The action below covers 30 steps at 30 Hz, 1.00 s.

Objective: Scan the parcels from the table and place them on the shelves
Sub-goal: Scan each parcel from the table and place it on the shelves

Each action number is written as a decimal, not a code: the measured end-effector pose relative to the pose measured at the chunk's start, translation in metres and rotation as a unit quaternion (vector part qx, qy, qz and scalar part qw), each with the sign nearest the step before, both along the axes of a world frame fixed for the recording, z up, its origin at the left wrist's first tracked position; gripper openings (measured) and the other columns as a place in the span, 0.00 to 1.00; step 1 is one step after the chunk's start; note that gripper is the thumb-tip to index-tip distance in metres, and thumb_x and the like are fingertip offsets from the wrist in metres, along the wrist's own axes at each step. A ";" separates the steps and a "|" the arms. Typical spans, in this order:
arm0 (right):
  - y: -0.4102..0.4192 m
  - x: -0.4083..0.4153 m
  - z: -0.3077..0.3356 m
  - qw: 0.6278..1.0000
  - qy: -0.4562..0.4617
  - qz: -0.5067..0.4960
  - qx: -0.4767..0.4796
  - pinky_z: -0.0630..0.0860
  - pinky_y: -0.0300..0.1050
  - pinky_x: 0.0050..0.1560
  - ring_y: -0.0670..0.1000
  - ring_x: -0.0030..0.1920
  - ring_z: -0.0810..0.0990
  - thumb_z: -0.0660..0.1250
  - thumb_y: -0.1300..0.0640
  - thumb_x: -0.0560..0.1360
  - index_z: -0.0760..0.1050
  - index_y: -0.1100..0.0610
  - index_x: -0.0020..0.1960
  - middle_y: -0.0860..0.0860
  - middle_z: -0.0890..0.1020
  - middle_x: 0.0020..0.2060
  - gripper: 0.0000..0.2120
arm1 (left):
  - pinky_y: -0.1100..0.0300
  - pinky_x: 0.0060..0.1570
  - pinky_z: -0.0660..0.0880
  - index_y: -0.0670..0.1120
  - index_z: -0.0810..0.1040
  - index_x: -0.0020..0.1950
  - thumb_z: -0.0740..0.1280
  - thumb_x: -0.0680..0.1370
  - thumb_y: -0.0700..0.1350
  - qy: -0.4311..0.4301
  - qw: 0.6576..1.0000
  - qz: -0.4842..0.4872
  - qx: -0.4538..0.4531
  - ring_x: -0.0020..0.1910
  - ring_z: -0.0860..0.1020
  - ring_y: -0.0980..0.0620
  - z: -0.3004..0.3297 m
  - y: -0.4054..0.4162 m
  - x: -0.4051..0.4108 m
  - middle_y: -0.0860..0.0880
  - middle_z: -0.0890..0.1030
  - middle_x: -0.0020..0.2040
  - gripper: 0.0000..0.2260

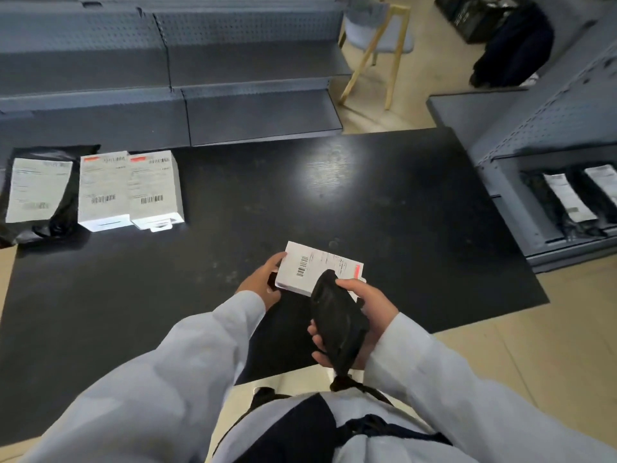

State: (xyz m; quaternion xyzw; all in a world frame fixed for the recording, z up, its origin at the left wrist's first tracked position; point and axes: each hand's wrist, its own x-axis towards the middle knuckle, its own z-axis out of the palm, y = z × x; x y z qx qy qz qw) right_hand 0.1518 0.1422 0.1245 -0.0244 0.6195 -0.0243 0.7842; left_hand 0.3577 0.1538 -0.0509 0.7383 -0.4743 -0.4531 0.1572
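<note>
- Head view: left hand (263, 279) gripped a white parcel box (317, 269) by its left edge, fingers curled round that edge, label and barcode facing up. The box sat above the near middle of the black worktop (400, 212); whether it rested on the surface or was lifted just clear could not be told.
- Right hand (370, 315) was clenched round a black handheld scanner (337, 322), thumb along its top, fingers wrapped beneath. The scanner's head overlapped the near right corner of the held box.
- Both arms wore pale grey sleeves (187, 362).
- Far left of the worktop: a black poly-bag parcel (40, 192) with a white label, and just beside it two white boxes (130, 188) side by side, touching, labels up with barcodes toward the near end.
- Grey metal shelves (260, 105) with pegboard backs stood behind the worktop.
- To the right, a second shelving unit (507, 155) carried black bagged parcels (567, 202) with white labels on a low shelf.
- A wooden-legged chair (377, 45) stood on the floor beyond the worktop, a dark bundle (510, 45) farther right.
</note>
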 end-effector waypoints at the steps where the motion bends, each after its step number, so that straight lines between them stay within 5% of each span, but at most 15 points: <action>1: 0.003 0.003 -0.001 1.000 0.005 -0.016 -0.003 0.82 0.60 0.50 0.61 0.49 0.82 0.71 0.41 0.71 0.77 0.61 0.64 0.64 0.83 0.53 0.30 | 0.54 0.56 0.79 0.66 0.58 0.75 0.68 0.73 0.37 0.005 1.000 -0.002 -0.007 0.54 0.80 0.44 -0.004 0.003 0.000 0.53 0.76 0.67 0.38; 5: 0.014 0.014 -0.002 0.999 0.024 -0.027 -0.012 0.81 0.60 0.51 0.61 0.51 0.82 0.70 0.40 0.71 0.77 0.60 0.63 0.63 0.84 0.53 0.30 | 0.51 0.59 0.78 0.68 0.55 0.75 0.71 0.75 0.42 0.034 0.999 -0.006 -0.016 0.55 0.80 0.44 -0.013 0.011 0.001 0.54 0.75 0.68 0.38; 8: 0.026 0.024 -0.003 0.999 0.030 -0.018 -0.015 0.81 0.59 0.52 0.62 0.51 0.83 0.69 0.40 0.71 0.77 0.61 0.63 0.63 0.85 0.52 0.30 | 0.57 0.53 0.78 0.69 0.56 0.74 0.71 0.74 0.45 0.067 0.997 -0.003 -0.032 0.45 0.78 0.51 -0.014 0.013 0.006 0.55 0.76 0.66 0.38; 15: 0.044 0.037 -0.011 0.998 0.018 -0.056 -0.017 0.82 0.58 0.49 0.61 0.50 0.81 0.70 0.39 0.70 0.75 0.63 0.65 0.63 0.83 0.51 0.33 | 0.62 0.50 0.76 0.62 0.55 0.78 0.73 0.74 0.41 0.082 0.997 -0.007 -0.007 0.39 0.79 0.55 -0.014 0.015 0.020 0.54 0.71 0.72 0.40; 18: 0.050 0.030 -0.012 0.995 0.022 -0.092 -0.036 0.80 0.61 0.54 0.62 0.55 0.81 0.72 0.40 0.68 0.74 0.63 0.65 0.63 0.81 0.57 0.35 | 0.52 0.62 0.75 0.61 0.55 0.78 0.75 0.71 0.41 0.082 0.997 -0.006 0.003 0.56 0.80 0.45 -0.011 0.007 0.018 0.50 0.68 0.74 0.43; 21: 0.057 0.019 -0.010 0.989 0.021 -0.141 -0.044 0.79 0.62 0.57 0.63 0.56 0.81 0.72 0.40 0.67 0.74 0.63 0.64 0.63 0.81 0.58 0.34 | 0.45 0.72 0.66 0.57 0.54 0.79 0.78 0.69 0.42 0.047 0.999 -0.009 0.000 0.73 0.66 0.41 -0.001 -0.006 0.012 0.45 0.61 0.77 0.46; 26: 0.068 0.002 -0.005 0.966 0.012 -0.251 -0.058 0.80 0.61 0.51 0.63 0.55 0.80 0.73 0.42 0.69 0.73 0.64 0.64 0.64 0.79 0.58 0.33 | 0.45 0.74 0.61 0.58 0.52 0.79 0.80 0.66 0.49 -0.093 0.987 -0.126 -0.024 0.78 0.55 0.43 0.024 -0.042 -0.001 0.49 0.52 0.80 0.50; 30: 0.072 -0.005 -0.002 0.949 0.019 -0.305 -0.075 0.76 0.64 0.61 0.65 0.54 0.79 0.72 0.46 0.72 0.72 0.65 0.58 0.65 0.78 0.56 0.26 | 0.46 0.75 0.60 0.55 0.51 0.80 0.79 0.65 0.56 -0.183 0.953 -0.237 0.035 0.79 0.53 0.46 0.030 -0.063 -0.011 0.51 0.52 0.81 0.52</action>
